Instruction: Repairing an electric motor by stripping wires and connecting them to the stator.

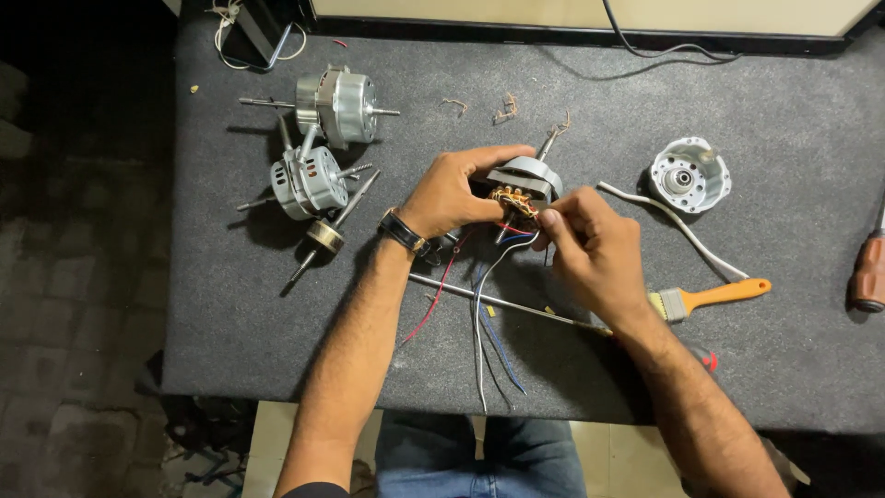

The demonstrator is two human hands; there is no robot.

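Two motors (318,138) and a loose rotor (327,235) crowd the worktop's (784,369) far left corner. Near left corner lies open; a paintbrush (710,297) and end cap (689,175) block the right side.

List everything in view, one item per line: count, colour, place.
stator: 1, grey with copper windings, table centre, between both hands
lead wires: several, red, blue, grey, trailing from the stator toward the near edge
assembled motors: 2, silver, far left
rotor on shaft: 1, brass-coloured, beside the motors
end cap: 1, silver, right
paintbrush: 1, orange handle, right
white cable: 1, right
wristwatch: 1, dark, left wrist
table: 1, dark grey
left hand: gripping the stator
right hand: pinching at the windings
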